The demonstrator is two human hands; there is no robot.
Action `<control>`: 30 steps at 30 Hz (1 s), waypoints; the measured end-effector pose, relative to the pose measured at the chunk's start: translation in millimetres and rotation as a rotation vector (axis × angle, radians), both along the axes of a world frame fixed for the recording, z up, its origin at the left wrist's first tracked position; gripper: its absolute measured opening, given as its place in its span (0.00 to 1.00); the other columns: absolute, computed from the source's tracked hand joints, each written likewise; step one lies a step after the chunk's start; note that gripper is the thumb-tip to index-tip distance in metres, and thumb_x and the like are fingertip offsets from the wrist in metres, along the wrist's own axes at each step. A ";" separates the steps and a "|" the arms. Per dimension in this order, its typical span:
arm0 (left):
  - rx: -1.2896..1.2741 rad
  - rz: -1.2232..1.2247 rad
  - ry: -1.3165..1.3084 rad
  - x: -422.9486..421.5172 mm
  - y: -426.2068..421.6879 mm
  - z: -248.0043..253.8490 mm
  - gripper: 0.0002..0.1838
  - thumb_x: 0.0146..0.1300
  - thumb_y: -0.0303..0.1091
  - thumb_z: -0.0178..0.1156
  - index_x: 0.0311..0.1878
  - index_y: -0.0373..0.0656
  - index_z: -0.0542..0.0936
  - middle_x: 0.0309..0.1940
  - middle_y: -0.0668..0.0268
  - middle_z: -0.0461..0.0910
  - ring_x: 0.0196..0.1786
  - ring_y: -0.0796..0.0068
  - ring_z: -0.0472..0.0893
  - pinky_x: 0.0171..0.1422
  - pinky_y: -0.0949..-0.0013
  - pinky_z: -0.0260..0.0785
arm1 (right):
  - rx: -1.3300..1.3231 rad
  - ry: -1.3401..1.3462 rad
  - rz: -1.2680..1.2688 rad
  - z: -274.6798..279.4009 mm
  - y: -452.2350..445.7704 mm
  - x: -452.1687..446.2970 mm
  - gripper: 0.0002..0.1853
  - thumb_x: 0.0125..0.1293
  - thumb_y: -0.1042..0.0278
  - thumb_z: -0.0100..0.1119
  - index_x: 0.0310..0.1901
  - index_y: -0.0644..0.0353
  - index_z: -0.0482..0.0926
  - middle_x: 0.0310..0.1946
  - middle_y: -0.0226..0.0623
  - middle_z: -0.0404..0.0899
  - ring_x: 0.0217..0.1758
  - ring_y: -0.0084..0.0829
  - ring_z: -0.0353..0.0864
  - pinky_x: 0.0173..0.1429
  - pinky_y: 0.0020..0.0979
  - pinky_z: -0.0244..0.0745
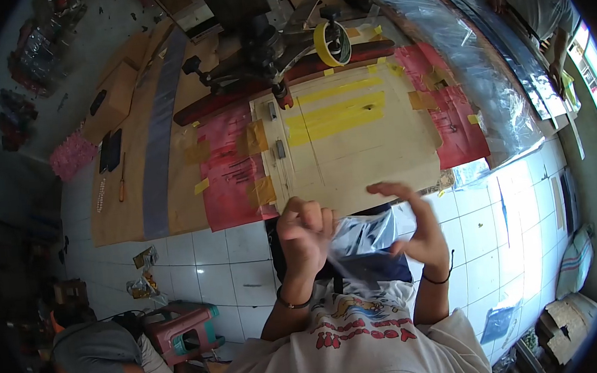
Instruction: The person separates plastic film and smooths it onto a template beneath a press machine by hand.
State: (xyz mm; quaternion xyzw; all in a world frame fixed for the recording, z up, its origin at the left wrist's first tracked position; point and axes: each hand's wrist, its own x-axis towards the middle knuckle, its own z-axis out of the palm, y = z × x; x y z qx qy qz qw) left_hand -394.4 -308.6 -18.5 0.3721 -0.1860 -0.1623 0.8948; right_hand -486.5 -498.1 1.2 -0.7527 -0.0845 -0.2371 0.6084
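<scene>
In front of my shirt, my left hand (306, 235) is closed, its fingers curled in a pinch at the edge of a thin clear plastic sheet (365, 236). The sheet hangs glossy and partly blurred between my hands, over my lap. To its right, my right hand (421, 227) is raised with thumb and fingers apart and nothing between them. Just beyond both hands lies a beige board (373, 156) with yellow tape strips (338, 117) on it. Two small metal blocks sit along its left side.
A dark clamp frame (264, 56) with a yellow tape roll (331, 43) stands over the board. Red sheets (230, 167) flank it. A screwdriver (123, 178) lies at left. One person crouches beside a stool (183, 330); another stands at upper right near plastic-wrapped material (470, 54).
</scene>
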 end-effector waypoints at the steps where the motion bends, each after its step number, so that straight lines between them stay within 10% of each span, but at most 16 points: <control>1: -0.070 -0.058 0.014 5.7 5.0 0.6 0.38 0.53 0.78 0.62 0.40 0.50 0.69 0.23 0.77 0.56 0.20 0.81 0.54 0.28 0.70 0.52 | -0.051 0.158 0.168 -4.5 -1.2 -7.5 0.52 0.48 0.46 0.87 0.70 0.67 0.74 0.68 0.49 0.78 0.73 0.45 0.77 0.73 0.40 0.71; 10: -1.211 -0.397 -0.186 57.1 70.1 107.7 0.17 0.66 0.46 0.74 0.33 0.46 0.78 0.15 0.76 0.62 0.16 0.86 0.58 0.18 0.72 0.49 | -0.391 0.760 0.149 -141.5 -1.3 -51.9 0.10 0.60 0.68 0.78 0.45 0.51 0.93 0.41 0.34 0.91 0.45 0.36 0.91 0.51 0.35 0.85; 13: -1.281 -0.450 -0.306 55.1 88.6 146.7 0.10 0.65 0.31 0.70 0.29 0.44 0.80 0.14 0.76 0.64 0.16 0.86 0.60 0.20 0.72 0.50 | -0.416 0.600 -0.220 -105.0 -11.7 -49.6 0.07 0.59 0.70 0.77 0.39 0.52 0.92 0.34 0.30 0.89 0.43 0.35 0.89 0.48 0.36 0.84; 15: -1.244 -0.480 -0.435 52.2 100.0 163.3 0.09 0.62 0.23 0.69 0.27 0.43 0.81 0.15 0.77 0.67 0.16 0.86 0.62 0.22 0.73 0.52 | -0.455 0.515 -0.046 -82.6 -20.6 -47.8 0.20 0.56 0.64 0.81 0.51 0.53 0.89 0.48 0.36 0.88 0.55 0.42 0.86 0.61 0.40 0.81; 17: -1.182 -0.393 -0.537 53.6 118.6 177.5 0.09 0.60 0.24 0.72 0.27 0.43 0.82 0.15 0.76 0.68 0.15 0.86 0.62 0.21 0.73 0.52 | -0.404 0.478 0.166 -83.1 -9.2 -41.5 0.37 0.52 0.54 0.84 0.65 0.52 0.82 0.65 0.40 0.81 0.69 0.48 0.79 0.73 0.43 0.73; 20: -1.022 -0.268 -0.692 53.2 125.8 192.9 0.13 0.55 0.36 0.80 0.27 0.45 0.82 0.16 0.77 0.67 0.16 0.85 0.61 0.23 0.72 0.52 | -0.430 0.772 0.443 -121.7 30.4 -21.6 0.31 0.59 0.47 0.79 0.62 0.48 0.85 0.52 0.45 0.89 0.56 0.47 0.88 0.61 0.44 0.83; 23: -0.723 0.044 -0.917 62.1 138.2 192.1 0.22 0.51 0.54 0.83 0.36 0.49 0.86 0.21 0.78 0.65 0.19 0.85 0.61 0.26 0.74 0.51 | -0.469 0.587 0.013 -173.3 65.7 -2.0 0.09 0.71 0.58 0.66 0.46 0.49 0.90 0.39 0.48 0.89 0.43 0.53 0.89 0.50 0.47 0.85; 26: -0.487 0.507 -0.952 73.2 141.8 190.9 0.33 0.51 0.67 0.78 0.48 0.51 0.86 0.26 0.78 0.62 0.22 0.85 0.61 0.30 0.75 0.50 | -0.404 0.200 -0.429 -173.6 67.6 31.4 0.09 0.73 0.60 0.61 0.44 0.52 0.89 0.35 0.46 0.88 0.39 0.55 0.89 0.47 0.50 0.85; 30: -0.151 0.615 -0.947 86.8 153.1 162.0 0.33 0.60 0.68 0.69 0.54 0.50 0.81 0.30 0.77 0.58 0.26 0.83 0.58 0.34 0.73 0.53 | -0.671 0.684 -0.190 -200.8 50.6 29.5 0.14 0.73 0.61 0.61 0.52 0.59 0.88 0.39 0.54 0.88 0.46 0.58 0.88 0.51 0.50 0.85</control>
